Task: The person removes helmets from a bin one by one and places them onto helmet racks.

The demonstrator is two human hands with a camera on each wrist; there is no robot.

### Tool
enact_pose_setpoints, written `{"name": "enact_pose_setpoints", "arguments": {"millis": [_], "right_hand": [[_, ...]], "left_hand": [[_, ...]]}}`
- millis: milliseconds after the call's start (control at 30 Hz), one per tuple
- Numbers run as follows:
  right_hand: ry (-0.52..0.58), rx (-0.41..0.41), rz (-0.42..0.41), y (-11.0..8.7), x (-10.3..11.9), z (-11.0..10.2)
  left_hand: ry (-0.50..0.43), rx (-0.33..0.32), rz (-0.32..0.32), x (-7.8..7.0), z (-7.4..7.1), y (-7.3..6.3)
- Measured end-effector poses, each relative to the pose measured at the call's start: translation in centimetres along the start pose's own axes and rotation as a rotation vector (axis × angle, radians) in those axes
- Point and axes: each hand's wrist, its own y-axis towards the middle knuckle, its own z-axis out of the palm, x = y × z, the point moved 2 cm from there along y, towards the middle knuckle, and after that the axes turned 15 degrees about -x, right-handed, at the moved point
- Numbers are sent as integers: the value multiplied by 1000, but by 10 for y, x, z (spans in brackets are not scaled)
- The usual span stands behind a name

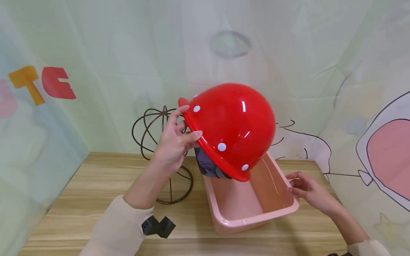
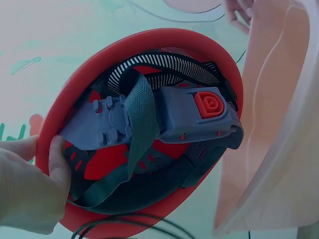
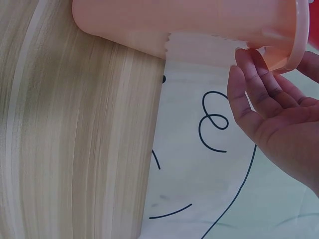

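Observation:
A red hard hat [image 1: 230,128] with white round studs hangs tilted above the pink plastic bin [image 1: 243,220]. My left hand [image 1: 174,142] grips it by the brim, thumb on one side and fingers on the other. Inside the hat, the left wrist view shows a grey suspension piece [image 2: 194,119] with a red button, plus a dark green strap [image 2: 141,119]. At the bin's right side, my right hand [image 1: 309,192] holds the rim between thumb and fingers. From the right wrist view, the fingers [image 3: 264,89] curl up under that rim. The hat hides the bin's far end.
A brown wire stand [image 1: 171,202] with a cage-like top is behind my left forearm, left of the bin. Everything stands on a wood-grain table [image 1: 105,185]. A printed curtain [image 1: 128,53] with letters and drawings encloses the back and sides.

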Motion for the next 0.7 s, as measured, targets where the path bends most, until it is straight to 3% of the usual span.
{"name": "enact_pose_setpoints", "arguments": {"millis": [167, 333, 700], "right_hand": [[6, 2, -3, 0, 0, 1], [-5, -7, -7, -1, 0, 1], [-8, -16, -20, -2, -1, 1]], "left_hand": [[-30, -29, 29, -13, -15, 2], [-134, -57, 52, -22, -33, 1], [-284, -66, 67, -30, -70, -2]]}}
